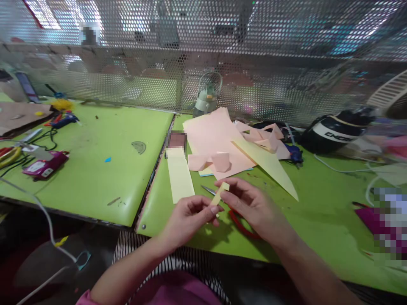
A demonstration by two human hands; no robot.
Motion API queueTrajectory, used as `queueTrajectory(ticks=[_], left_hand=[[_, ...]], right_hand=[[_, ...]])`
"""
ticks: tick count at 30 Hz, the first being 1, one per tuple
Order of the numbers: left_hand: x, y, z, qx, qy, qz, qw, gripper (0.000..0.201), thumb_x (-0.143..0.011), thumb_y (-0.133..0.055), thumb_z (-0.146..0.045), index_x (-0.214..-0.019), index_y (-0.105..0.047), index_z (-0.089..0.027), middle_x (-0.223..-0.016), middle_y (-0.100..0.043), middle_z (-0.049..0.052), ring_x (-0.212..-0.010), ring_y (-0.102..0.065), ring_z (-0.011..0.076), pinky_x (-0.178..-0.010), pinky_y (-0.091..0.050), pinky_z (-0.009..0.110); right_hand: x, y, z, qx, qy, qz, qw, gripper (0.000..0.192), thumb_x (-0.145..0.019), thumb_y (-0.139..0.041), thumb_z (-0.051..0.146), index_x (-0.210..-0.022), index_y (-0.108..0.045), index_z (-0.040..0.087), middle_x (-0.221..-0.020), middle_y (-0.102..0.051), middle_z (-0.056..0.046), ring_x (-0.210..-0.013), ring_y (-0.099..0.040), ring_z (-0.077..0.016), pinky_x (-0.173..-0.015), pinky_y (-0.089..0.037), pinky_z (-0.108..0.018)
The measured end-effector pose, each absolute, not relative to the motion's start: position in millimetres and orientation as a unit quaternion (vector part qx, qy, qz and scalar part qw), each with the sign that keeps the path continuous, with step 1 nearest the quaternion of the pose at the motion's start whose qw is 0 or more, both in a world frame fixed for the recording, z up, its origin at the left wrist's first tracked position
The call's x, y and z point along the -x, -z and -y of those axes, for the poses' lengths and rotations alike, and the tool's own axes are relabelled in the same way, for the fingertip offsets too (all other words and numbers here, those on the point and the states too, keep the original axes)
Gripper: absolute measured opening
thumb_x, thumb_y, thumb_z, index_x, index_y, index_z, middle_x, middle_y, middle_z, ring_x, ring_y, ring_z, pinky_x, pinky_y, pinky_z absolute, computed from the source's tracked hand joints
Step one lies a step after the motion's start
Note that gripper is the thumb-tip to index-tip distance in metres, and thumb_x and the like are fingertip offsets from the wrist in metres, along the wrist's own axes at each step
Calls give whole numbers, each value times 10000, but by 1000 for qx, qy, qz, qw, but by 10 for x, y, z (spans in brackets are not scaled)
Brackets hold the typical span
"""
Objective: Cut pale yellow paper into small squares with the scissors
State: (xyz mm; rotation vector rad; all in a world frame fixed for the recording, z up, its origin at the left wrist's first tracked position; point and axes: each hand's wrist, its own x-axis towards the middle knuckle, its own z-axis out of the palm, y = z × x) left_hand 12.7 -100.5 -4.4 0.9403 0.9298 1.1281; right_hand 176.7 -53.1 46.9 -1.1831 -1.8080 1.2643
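- Two hands: left hand (187, 218), right hand (254, 207).
- One small yellow strip (220, 194), frame centre.
- One long yellow strip (179, 176).
- One red-handled scissors (237, 222).
- One helmet (332, 131), right.

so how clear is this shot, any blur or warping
Head view: the left hand and right hand pinching the yellow paper strip are slightly soft; the perforated screen behind is smeared and bowed by the wide lens; some patches are pixelated.

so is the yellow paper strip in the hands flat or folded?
Cannot tell: the yellow strip is pinched between left hand and right hand, mostly hidden.
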Motion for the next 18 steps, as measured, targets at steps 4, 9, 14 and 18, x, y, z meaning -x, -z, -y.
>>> queueTrajectory(ticks=[4, 9, 14, 18], left_hand=[[-102, 34, 1014, -411, -499, -407, 645, 367, -791, -710, -513, -842, -696, -150, -637, -693, 18, -600, -593, 120, -617, -442, 239], [-92, 12, 1003, -411, -507, -395, 646, 381, -805, -694, -516, -875, -698, -141, -626, -696, 24, -589, -579, 114, -612, -437, 234], [-98, -2, 982, -405, -507, -392, 652, 378, -817, -683, -510, -875, -709, -137, -611, -689, 23, -567, -549, 105, -600, -432, 231], [-93, -6, 980, -406, -504, -388, 656, 395, -807, -691, -514, -898, -720, -131, -621, -694, 32, -576, -550, 109, -601, -432, 230]], right_hand=[[-1662, -483, 504, 453, -470, 677, 341, 240, -828, -677, 452, -907, -687, 226, -720, -586, 12, -639, -546, -138, -595, -480, -247], [-1666, -522, 508, 444, -497, 666, 336, 235, -817, -697, 417, -959, -692, 230, -727, -605, 17, -650, -582, -138, -621, -504, -252], [-1689, -490, 500, 443, -494, 657, 358, 224, -790, -732, 422, -890, -694, 224, -817, -680, -7, -739, -625, -158, -682, -523, -256], [-1683, -494, 490, 449, -480, 654, 376, 223, -793, -725, 427, -885, -687, 228, -817, -694, -13, -727, -636, -165, -680, -535, -266]])
